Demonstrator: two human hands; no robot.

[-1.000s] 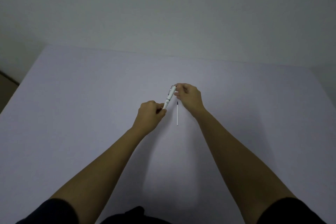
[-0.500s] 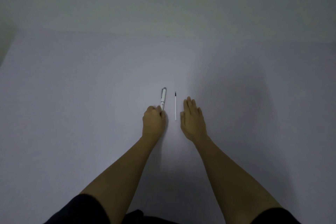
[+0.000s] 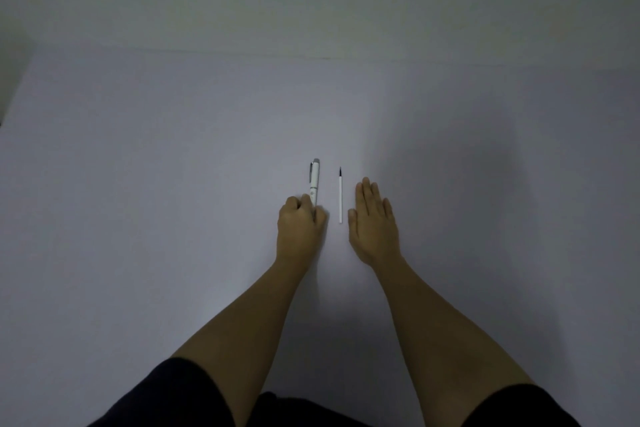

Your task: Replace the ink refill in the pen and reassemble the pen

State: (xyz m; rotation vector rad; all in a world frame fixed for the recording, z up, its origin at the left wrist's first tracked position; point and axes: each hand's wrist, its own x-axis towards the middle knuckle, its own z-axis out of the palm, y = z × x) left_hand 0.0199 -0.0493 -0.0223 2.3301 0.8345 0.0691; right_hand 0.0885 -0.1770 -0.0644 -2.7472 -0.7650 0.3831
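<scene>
I see my left hand [image 3: 300, 224] curled around the bottom of the white pen [image 3: 314, 184] in the middle of the table [image 3: 138, 184]. My right hand [image 3: 373, 222] lies flat, fingers open, just beside the thin refill [image 3: 340, 198].

No text can be read; the pen's [image 3: 314, 184] small mark is illegible.

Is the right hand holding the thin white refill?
No: the right hand lies flat and open on the pale table, and the thin white refill with a dark tip lies apart beside it.
</scene>
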